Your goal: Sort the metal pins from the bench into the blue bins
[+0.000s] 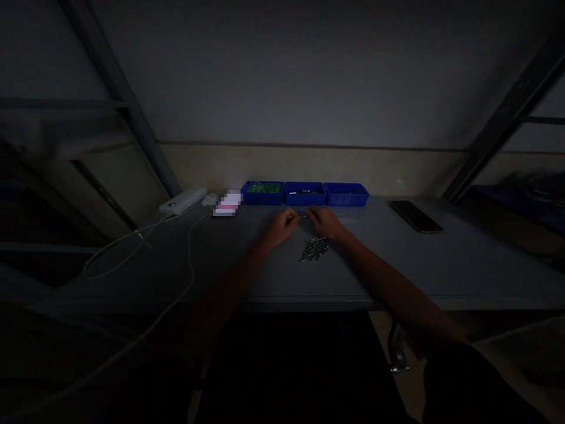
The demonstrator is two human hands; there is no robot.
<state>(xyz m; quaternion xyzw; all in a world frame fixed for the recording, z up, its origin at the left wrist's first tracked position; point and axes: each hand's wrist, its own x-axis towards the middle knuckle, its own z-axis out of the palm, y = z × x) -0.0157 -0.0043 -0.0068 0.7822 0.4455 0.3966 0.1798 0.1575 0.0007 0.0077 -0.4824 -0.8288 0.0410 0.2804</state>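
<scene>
three shallow blue plastic bins stand in a row at the back of the grey worktop [463, 259], edge to edge. the left bin [262, 192] holds something green and crumpled-looking, the middle bin [304, 192] has a few small pale bits on its floor, and the right bin [346, 194] shows almost nothing that can be made out in the dim light.

just in front of the middle bin the left hand [281, 227] and the right hand [324, 222] meet, fingertips nearly touching, each grip pinched narrow around a small thin piece [303, 216] between them; what it is cannot be told. near the right wrist lies a loose heap of thin metal screws [314, 248], dull and grey, on the smooth matte worktop.

to the left sit a white rounded power bank [183, 201] with a white cable [132, 244] looping off the edge, and a pink-and-white packet [228, 204]. a flat black phone [415, 216] lies well apart to the right.
</scene>
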